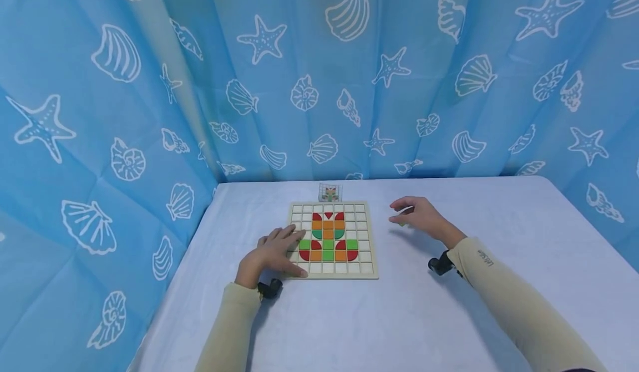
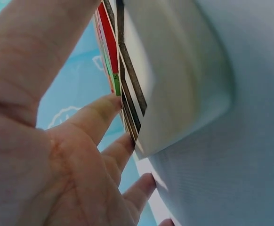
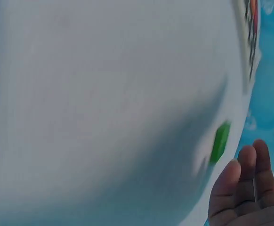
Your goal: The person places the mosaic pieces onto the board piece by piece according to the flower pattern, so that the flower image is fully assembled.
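A square tile board (image 1: pixel 366 276) with a pale frame lies on the table, white tiles around a flower-like pattern of red, orange and green pieces. My left hand (image 1: pixel 273 253) rests with spread fingers over the board's left side, its thumb at the front left corner. In the left wrist view, fingertips (image 2: pixel 114 101) touch the board's edge close to a green piece. To the right of the board, my right hand (image 1: pixel 423 217) hovers with thumb and fingers apart. Beneath it a loose green tile (image 3: pixel 220 142) lies on the cloth, just off the fingertips in the right wrist view.
Behind the board stands a small picture card (image 1: pixel 330 193) showing a similar pattern. White cloth (image 1: pixel 399 327) covers the table. A blue curtain (image 1: pixel 299 45) with shells and starfish hangs along the back and left side.
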The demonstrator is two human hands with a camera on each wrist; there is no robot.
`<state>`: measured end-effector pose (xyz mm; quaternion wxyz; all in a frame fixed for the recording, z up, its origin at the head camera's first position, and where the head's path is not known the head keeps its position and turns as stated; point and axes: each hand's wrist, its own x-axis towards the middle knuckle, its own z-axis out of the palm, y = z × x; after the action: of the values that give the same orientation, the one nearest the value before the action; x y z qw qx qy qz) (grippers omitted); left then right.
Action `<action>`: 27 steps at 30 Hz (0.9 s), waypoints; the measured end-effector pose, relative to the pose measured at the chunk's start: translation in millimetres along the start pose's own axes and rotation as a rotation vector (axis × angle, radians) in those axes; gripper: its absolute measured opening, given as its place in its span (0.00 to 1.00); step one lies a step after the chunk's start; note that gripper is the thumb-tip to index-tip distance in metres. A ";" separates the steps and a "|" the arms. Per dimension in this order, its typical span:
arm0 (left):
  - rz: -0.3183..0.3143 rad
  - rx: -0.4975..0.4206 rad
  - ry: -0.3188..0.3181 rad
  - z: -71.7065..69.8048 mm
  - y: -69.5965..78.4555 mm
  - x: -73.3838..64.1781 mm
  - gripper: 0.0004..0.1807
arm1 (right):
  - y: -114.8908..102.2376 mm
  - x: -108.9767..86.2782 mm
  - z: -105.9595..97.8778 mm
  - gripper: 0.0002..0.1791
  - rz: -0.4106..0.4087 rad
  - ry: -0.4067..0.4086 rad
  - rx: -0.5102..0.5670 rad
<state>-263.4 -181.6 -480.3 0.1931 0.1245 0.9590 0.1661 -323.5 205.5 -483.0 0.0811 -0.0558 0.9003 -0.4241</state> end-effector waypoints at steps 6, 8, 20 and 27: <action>0.001 0.002 0.005 3.2 5.1 2.6 0.59 | 21.1 0.9 -12.8 0.27 0.052 -0.001 -0.047; 0.002 0.004 0.005 3.4 6.9 3.6 0.59 | 24.6 1.1 -16.2 0.27 0.066 -0.015 -0.053; 0.007 0.014 -0.011 3.7 13.9 6.1 0.59 | 33.2 5.0 -27.7 0.29 0.138 -0.118 -0.103; -0.011 0.017 0.008 3.9 8.6 0.3 0.58 | 24.3 13.4 -17.0 0.24 0.133 -0.126 -0.136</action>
<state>-260.6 -172.6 -480.6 0.1891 0.1202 0.9618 0.1574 -340.7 231.4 -492.5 0.1616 -0.0278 0.9217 -0.3515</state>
